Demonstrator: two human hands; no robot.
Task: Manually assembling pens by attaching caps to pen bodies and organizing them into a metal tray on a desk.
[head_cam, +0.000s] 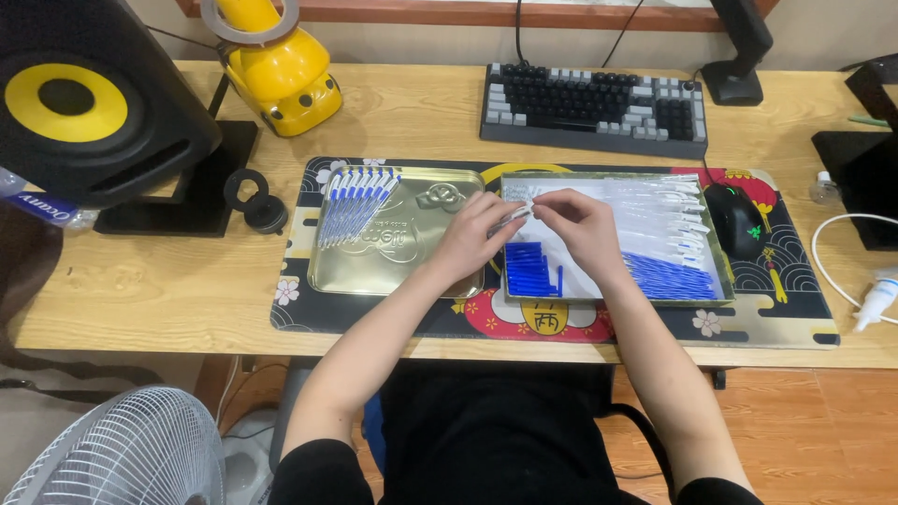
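Observation:
My left hand point(470, 236) and my right hand point(578, 229) meet over the left part of a shallow metal tray point(720, 281), pinching a small clear pen part point(520, 213) between their fingertips. Inside that tray lie clear pen barrels point(669, 210), a heap of blue refills point(669, 279) at the right and short blue caps point(526, 266) below my hands. To the left a gold tin lid point(374, 266) carries a row of assembled blue-and-white pens point(354, 201).
A patterned desk mat point(309, 309) lies under both trays. Behind are a keyboard point(591, 108), a black mouse point(736, 220), a yellow toy-like device point(281, 75), a black speaker point(84, 103), a white cable point(832, 252) and a small bottle point(877, 297). A fan point(122, 449) stands below left.

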